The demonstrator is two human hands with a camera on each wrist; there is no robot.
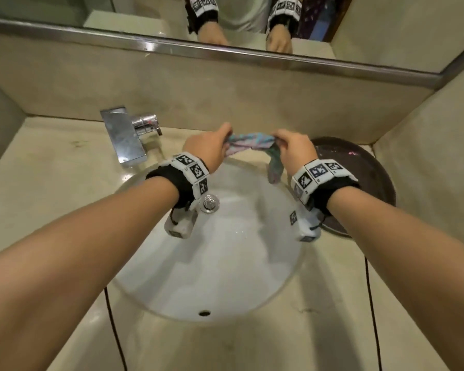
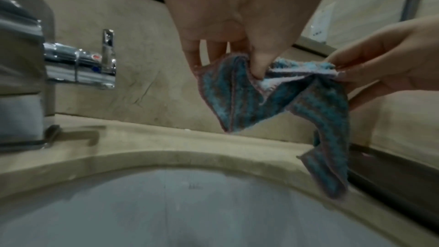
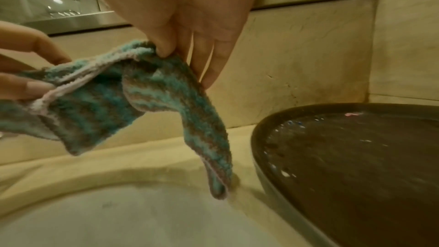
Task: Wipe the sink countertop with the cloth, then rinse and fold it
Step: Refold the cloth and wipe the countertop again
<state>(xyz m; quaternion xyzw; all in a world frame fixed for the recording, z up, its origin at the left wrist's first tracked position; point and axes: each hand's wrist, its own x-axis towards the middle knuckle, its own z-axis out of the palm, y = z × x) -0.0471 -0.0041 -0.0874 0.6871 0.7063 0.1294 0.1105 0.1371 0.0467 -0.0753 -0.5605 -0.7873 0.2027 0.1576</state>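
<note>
Right forearm is covering the near rim of the dark round metal tray [image 1: 359,167]; chrome square-spouted faucet [image 2: 21,74] is running off-frame (left wrist view, blurred).

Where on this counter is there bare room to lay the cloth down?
Bare countertop lies left of the faucet and along the front below the basin. The right side is crowded by the dark tray. Both hands hold the cloth.

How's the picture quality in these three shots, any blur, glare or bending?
Head view: straight mirror frame bows from the wide lens, glare on the faucet. Left wrist view: soft overall, the cloth blurred. Right wrist view: warm yellowish cast, the cloth and dark tray fairly sharp.
</note>
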